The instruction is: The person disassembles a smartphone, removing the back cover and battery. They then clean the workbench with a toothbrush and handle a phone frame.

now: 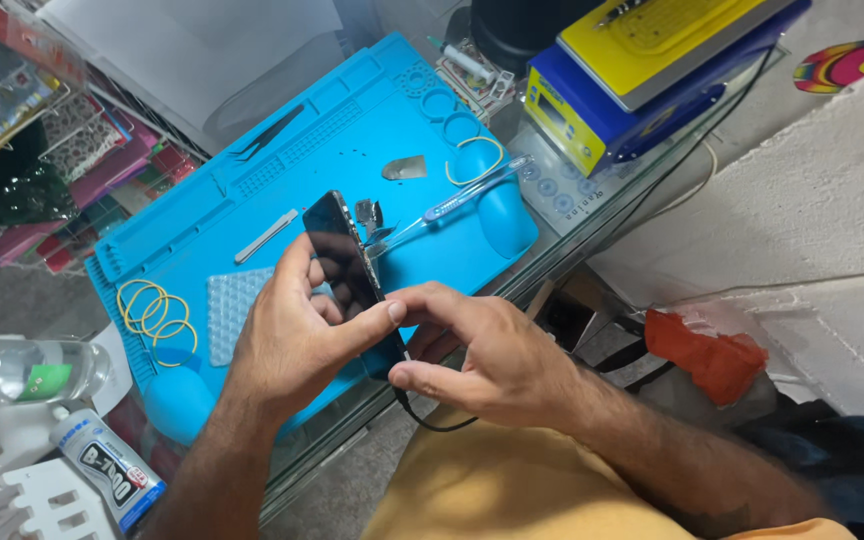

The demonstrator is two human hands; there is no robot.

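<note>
Blue silicone work mat covers the glass tabletop, w/ a black glossy-screened smartphone held on edge above its near side, approx. centre of view. Left hand grips the phone from 9 o'clock: thumb stretched across the lower part of the dark screen, fingers wrapped behind the body. Right hand comes in from 3 o'clock, thumb and forefinger pinched on the phone's bottom edge, other fingers curled under. Thin black cable loops from the phone's lower end toward 6 o'clock, over the person's yellow-clad lap.

On the mat: yellow rubber bands in a loose heap at 9 o'clock of the hands; clear bumpy plastic pad just beside them, partly hidden by the left wrist. Flat grey metal pry bar lies at approx. 11 o'clock of the phone. Black tweezers farther off at 11 o'clock. Translucent blue toothbrush lies at 2 o'clock, handle slanting toward the phone; small silver metal pick sits near it.

Off the mat at 1 o'clock: yellow-and-blue box-shaped heating unit. At 8 o'clock: white glue tube w/ blue label and a clear plastic bottle. Crumpled red cloth lies on the floor at 3 o'clock.
</note>
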